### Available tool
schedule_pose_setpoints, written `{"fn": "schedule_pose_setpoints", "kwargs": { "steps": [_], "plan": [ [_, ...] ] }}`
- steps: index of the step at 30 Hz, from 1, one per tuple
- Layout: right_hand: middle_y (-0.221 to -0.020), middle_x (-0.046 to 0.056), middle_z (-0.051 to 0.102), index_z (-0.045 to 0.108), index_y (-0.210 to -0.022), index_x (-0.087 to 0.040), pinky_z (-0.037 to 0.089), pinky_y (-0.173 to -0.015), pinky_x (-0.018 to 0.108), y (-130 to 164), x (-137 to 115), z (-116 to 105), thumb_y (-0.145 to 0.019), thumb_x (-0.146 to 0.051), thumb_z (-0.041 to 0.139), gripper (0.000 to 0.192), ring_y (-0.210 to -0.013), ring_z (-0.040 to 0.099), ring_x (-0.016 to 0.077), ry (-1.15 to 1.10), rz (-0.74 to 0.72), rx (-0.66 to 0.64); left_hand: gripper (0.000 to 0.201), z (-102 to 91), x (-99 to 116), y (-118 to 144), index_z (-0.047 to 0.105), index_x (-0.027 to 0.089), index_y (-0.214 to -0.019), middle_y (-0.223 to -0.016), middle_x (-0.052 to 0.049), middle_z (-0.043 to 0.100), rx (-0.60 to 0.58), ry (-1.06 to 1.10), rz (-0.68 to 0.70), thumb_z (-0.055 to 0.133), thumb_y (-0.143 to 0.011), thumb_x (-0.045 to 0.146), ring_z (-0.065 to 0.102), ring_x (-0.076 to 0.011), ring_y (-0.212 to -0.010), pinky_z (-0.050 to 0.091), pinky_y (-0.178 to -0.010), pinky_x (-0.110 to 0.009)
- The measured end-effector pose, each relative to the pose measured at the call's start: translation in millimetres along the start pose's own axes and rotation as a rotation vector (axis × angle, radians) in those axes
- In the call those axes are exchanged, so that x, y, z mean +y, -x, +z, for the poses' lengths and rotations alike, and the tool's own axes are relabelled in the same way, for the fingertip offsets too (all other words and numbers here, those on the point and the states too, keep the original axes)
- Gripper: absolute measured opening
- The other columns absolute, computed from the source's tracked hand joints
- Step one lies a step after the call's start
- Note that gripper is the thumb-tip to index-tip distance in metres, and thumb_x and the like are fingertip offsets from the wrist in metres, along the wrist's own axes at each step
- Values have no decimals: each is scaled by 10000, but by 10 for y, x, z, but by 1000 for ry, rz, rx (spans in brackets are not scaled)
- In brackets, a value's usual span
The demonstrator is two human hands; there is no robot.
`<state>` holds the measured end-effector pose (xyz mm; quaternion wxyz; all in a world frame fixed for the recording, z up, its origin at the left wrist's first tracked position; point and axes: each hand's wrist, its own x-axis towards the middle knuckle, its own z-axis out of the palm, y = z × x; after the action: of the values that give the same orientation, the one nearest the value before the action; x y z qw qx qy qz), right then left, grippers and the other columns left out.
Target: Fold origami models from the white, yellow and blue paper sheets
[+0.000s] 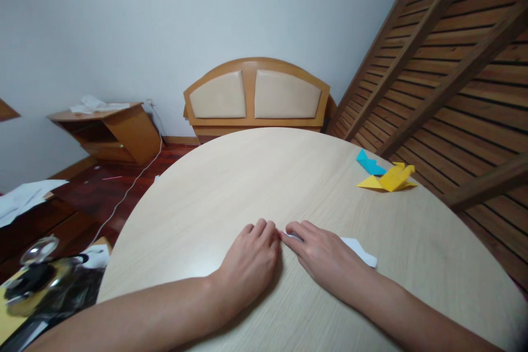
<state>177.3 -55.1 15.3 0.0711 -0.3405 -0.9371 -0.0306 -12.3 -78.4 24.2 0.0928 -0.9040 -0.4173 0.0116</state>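
Observation:
A folded piece of white paper (359,252) lies low over the round table, mostly covered by my right hand (324,250). One end of it sticks out to the right past my wrist, and a sliver shows at the fingertips. My right hand's thumb and fingers close on the paper. My left hand (253,256) is curled, its fingertips meeting the paper's left end close to my right fingers. The exact grip of the left fingers is partly hidden behind the hand.
On the round table (264,176), a yellow origami figure (391,179) and a blue origami piece (370,164) sit at the right edge. Wooden slats (466,66) lean beyond them. A headboard (256,93) stands behind; a cluttered surface (45,286) is at lower left.

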Motion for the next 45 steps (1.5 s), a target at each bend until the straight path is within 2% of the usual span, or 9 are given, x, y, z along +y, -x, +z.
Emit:
{"fn": "schedule_pose_setpoints", "kwargs": {
  "steps": [7,11,17,22,26,32,37,41,45],
  "plan": [
    [-954,92,678,663,-1084,-132,554,-740,387,2,-145,65,-915,-94,545,210,-886,644,252,-24,111,71,231,68,120,15,673,86,-1063,-901,-131,613,-22,-128,-8,523,-900,151,538,-265,-864,501,-694,-373],
    [-1140,147,672,617,-1238,-98,559,-796,465,1,-216,103,-931,-212,583,329,-998,619,311,3,165,91,257,86,93,-3,654,97,-1113,-984,-136,611,13,-112,-74,515,-905,157,538,-274,-917,506,-726,-379],
    [-1347,161,618,543,-1376,-83,550,-915,512,-100,-196,101,-972,-276,539,448,-1129,574,326,-39,228,88,337,58,-3,-83,599,76,-1223,-1079,-159,622,20,-9,-166,489,-916,162,557,-299,-983,511,-839,-450],
    [-1473,155,537,507,-1429,-49,471,-1084,509,-100,-228,96,-959,-228,511,502,-1317,485,343,-88,267,39,538,127,-13,-97,425,54,-1442,-1363,-198,551,74,52,-38,459,-908,107,545,-308,-1174,442,-1032,-454],
    [-1507,187,491,455,-1464,-19,407,-1154,500,-68,-243,102,-955,-238,511,557,-1418,410,338,-111,277,21,551,167,-37,-106,431,29,-1431,-1334,-213,585,63,143,-48,463,-886,96,588,-292,-1129,489,-996,-430],
    [-1507,238,462,477,-1452,-33,439,-1111,543,54,-164,192,-967,-425,517,625,-1400,443,370,-53,344,30,424,174,-53,-91,543,77,-1315,-1308,-204,607,90,172,-55,468,-900,123,586,-294,-1171,493,-1006,-455],
    [-1469,265,497,513,-1420,-40,472,-1073,527,188,-73,257,-951,-537,504,684,-1355,501,372,66,398,52,417,162,-49,-93,538,49,-1315,-1301,-223,605,93,164,-62,461,-913,130,596,-304,-1143,500,-996,-461],
    [-1387,319,555,557,-1356,14,505,-1028,524,239,1,229,-915,-581,548,741,-1285,561,410,169,452,19,439,150,-47,-105,518,17,-1347,-1288,-219,608,64,170,-73,461,-925,121,593,-310,-1139,506,-995,-456],
    [-1289,328,626,623,-1270,1,541,-953,529,267,79,146,-901,-582,578,691,-1177,636,423,253,499,-3,406,124,-49,-115,548,23,-1310,-1242,-206,621,53,188,-80,477,-930,145,593,-306,-1114,518,-977,-453]
  ]
}}
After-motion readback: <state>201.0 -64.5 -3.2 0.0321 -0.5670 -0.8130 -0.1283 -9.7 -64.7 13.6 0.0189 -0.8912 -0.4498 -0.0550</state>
